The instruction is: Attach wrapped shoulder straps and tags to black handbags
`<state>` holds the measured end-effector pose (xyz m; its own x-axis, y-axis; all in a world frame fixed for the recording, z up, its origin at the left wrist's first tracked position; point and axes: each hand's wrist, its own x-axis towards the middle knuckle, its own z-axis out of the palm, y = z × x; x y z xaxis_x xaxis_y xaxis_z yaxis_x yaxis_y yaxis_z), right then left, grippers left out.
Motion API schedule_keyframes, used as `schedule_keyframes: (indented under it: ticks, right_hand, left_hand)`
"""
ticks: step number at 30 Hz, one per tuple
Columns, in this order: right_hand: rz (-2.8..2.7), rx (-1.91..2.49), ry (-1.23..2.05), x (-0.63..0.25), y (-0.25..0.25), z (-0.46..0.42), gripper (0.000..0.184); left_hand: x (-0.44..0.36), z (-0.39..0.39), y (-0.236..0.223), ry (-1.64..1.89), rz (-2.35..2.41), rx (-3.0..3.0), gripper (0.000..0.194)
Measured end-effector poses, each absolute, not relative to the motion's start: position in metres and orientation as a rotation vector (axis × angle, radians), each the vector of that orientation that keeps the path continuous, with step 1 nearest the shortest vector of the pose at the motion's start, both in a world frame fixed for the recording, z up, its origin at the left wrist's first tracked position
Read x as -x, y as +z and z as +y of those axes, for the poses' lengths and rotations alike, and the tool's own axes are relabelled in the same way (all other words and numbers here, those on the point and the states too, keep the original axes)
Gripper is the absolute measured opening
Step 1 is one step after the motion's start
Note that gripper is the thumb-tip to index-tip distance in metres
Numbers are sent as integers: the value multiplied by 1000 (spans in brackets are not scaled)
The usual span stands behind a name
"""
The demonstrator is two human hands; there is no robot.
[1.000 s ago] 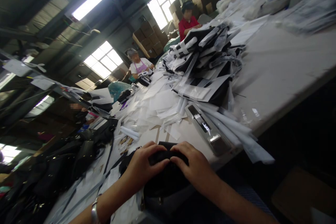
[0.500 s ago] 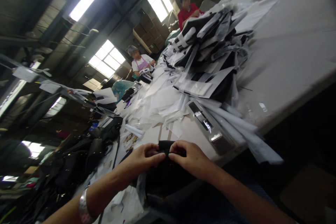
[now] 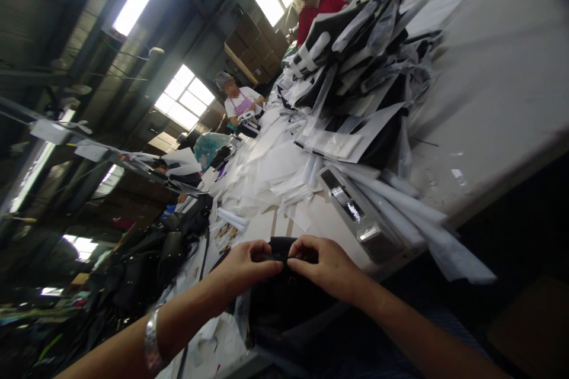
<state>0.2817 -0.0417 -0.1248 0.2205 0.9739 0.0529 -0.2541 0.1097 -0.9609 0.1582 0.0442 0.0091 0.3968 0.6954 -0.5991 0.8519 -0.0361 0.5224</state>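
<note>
Your left hand [image 3: 251, 263] and right hand [image 3: 326, 263] pinch the black item [image 3: 284, 299] tightly, thumbs against fingers, at the near edge of the desk [image 3: 498, 106]. Should either grip loosen, it could slide off that edge.

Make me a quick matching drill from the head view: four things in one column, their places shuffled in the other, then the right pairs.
Things:
1. black item
2. silver bracelet
3. grey metal box
4. purple apron

Places:
A. around the left forearm
B. on a co-worker farther off
C. between the left hand and right hand
D. on the table, beside white rolls

Right pairs: 1-C, 2-A, 3-D, 4-B
</note>
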Motion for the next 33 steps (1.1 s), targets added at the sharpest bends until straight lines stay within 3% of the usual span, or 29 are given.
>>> schedule_keyframes:
  ticks: [13, 26, 33]
  right_hand:
    - [-874, 980, 1280, -287, -136, -31, 10]
    - [-885, 966, 1245, -282, -136, -34, 9]
    - [-927, 1053, 1154, -277, -131, -35, 13]
  left_hand:
    - [-163, 47, 8, -248, 1396, -1699, 36]
    - [-161, 48, -9, -185, 1388, -1887, 19]
    - [-160, 39, -18, -19, 1295, -1808, 30]
